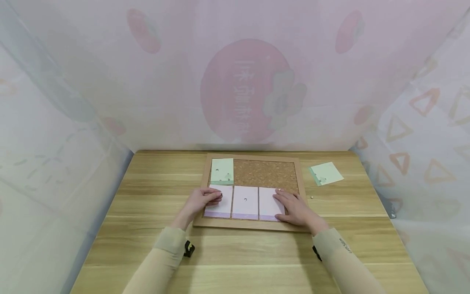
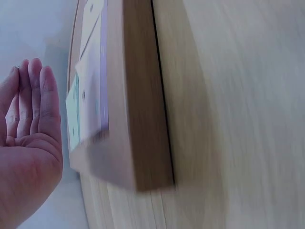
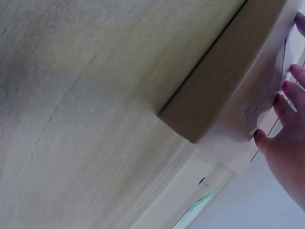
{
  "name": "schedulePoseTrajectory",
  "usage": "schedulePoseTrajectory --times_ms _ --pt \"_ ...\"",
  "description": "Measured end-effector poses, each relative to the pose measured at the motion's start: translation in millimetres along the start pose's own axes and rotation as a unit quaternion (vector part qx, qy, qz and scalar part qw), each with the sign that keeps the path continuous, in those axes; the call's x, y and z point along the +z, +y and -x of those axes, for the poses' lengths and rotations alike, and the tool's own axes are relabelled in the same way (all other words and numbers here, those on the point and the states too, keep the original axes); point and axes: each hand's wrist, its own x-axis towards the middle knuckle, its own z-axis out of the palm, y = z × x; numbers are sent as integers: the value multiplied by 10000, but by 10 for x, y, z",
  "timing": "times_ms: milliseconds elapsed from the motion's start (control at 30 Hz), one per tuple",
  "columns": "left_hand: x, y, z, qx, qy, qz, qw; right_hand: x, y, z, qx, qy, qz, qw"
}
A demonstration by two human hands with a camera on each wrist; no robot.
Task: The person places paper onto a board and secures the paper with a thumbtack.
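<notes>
My left hand (image 1: pixel 203 200) is over the left white note with a purple lower edge (image 1: pixel 217 214), thumb and fingertips together at a small thumbtack (image 1: pixel 221 194). In the left wrist view that note (image 2: pixel 93 102) bears a tack at its middle. The middle note (image 1: pixel 245 210) has a tack (image 1: pixel 245 199) through it. My right hand (image 1: pixel 296 209) lies with spread fingers on the right note (image 1: pixel 267 204), at its right edge. All three notes sit in a row on a wood-framed cork board (image 1: pixel 264 169).
A green note (image 1: pixel 222 167) with a tack sits at the board's upper left. On the table (image 1: pixel 147 245) to the right lie another green note (image 1: pixel 326 173) and a loose tack (image 1: pixel 311 197). Printed curtains (image 1: pixel 165 122) stand behind and at the sides.
</notes>
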Motion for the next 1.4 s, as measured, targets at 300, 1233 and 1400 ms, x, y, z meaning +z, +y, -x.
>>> schedulePoseTrajectory --times_ms 300,1233,1400 --pt "403 53 -96 -206 -47 8 9998 14 20 -1 -16 29 -9 10000" --pt "1447 71 -298 -157 -348 -628 9973 35 28 7 77 65 -89 9999" --pt "1546 122 -312 -108 -400 -779 9961 76 51 22 22 175 -82 9998"
